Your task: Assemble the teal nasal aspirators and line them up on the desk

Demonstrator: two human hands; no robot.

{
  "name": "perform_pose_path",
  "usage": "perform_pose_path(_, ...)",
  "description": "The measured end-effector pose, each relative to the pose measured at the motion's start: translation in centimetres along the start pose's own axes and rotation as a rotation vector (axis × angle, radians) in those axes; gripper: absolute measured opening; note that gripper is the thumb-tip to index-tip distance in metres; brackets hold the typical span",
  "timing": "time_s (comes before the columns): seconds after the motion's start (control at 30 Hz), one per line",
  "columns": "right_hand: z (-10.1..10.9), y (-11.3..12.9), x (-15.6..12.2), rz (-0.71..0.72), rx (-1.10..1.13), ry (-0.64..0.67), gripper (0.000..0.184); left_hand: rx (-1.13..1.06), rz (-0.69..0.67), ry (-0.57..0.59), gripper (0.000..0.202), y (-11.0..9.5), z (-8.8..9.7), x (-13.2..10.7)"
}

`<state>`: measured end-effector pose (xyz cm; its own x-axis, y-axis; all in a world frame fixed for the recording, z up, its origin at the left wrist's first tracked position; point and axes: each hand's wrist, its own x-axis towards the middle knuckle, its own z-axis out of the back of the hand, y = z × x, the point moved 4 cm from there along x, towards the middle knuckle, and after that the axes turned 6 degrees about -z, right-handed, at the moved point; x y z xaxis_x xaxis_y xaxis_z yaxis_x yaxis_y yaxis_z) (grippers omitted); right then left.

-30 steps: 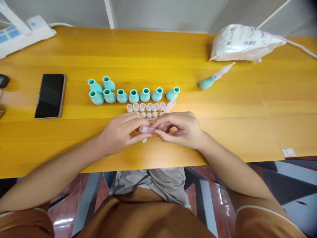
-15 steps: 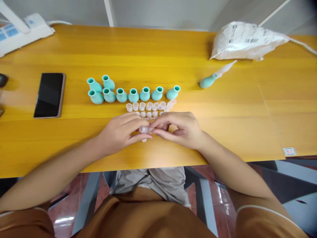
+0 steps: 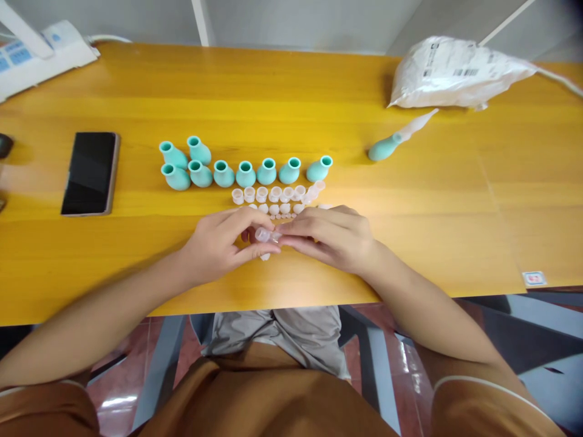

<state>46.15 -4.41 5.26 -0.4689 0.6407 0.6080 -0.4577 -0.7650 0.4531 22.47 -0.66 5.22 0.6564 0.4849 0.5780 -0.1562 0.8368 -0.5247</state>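
Observation:
Between my two hands is a small clear plastic tube-like piece [image 3: 263, 234] with a wider, ring-like left end. My left hand [image 3: 219, 243] pinches it with thumb and fingers. From the right, my right hand [image 3: 334, 235] closes its fingertips on the piece's other end, which they partly hide. Just beyond my fingers stands a row of small translucent plastic collars [image 3: 275, 194]. Nearer rows of small whitish round parts [image 3: 274, 209] are partly covered by my hands. Behind them, several teal rubber bulbs [image 3: 246, 175] stand with open mouths upward.
A teal bulb with a long translucent nozzle [image 3: 385, 147] lies at the right. Behind it sits a white plastic bag [image 3: 455, 76]. At the left are a black phone [image 3: 90, 174] and a white device with blue labels [image 3: 50, 54]. The table's front edge [image 3: 273, 308] runs before me.
My right hand's fingers have straightened and lie closer together over the piece. My left fingers have shifted slightly, and the clear piece has tilted, its wide end turning upward a little.

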Motion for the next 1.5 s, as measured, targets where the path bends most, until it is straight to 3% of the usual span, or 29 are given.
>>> perform_pose_path(0.23, 0.1, 0.1, -0.3, 0.061, -0.114, -0.017, 0.014, -0.084, 0.143, 0.004, 0.036, 0.3, -0.2, -0.5)
perform_pose_path(0.47, -0.1, 0.1, -0.3, 0.009, -0.021, -0.028, 0.013, -0.084, 0.040, -0.061, 0.031, 0.0, -0.1, -0.2)
perform_pose_path(0.8, -0.2, 0.2, -0.3, 0.018, -0.004, -0.052, 0.014, -0.079, 0.002, -0.128, 0.032, 0.0, 0.1, -0.2)
perform_pose_path(0.93, -0.1, 0.4, 0.0, 0.042, 0.018, -0.067, 0.016, -0.110, 0.054, -0.122, 0.033, 0.2, 0.1, -0.2)
perform_pose_path(1.17, 1.2, 0.0, 0.7, -0.141, 0.076, -0.055, 0.025, -0.161, 0.184, -0.137, 0.034, 0.5, 0.2, -0.5)
perform_pose_path(1.27, 2.0, -0.4, 0.8, -0.162, 0.059, -0.100, 0.018, -0.190, 0.222, -0.155, 0.033, 0.6, 0.1, -0.6)
perform_pose_path(1.5, 1.0, -0.5, 0.6, -0.155, 0.007, 0.008, 0.014, -0.171, 0.150, -0.162, 0.027, 0.7, 0.1, -0.4)
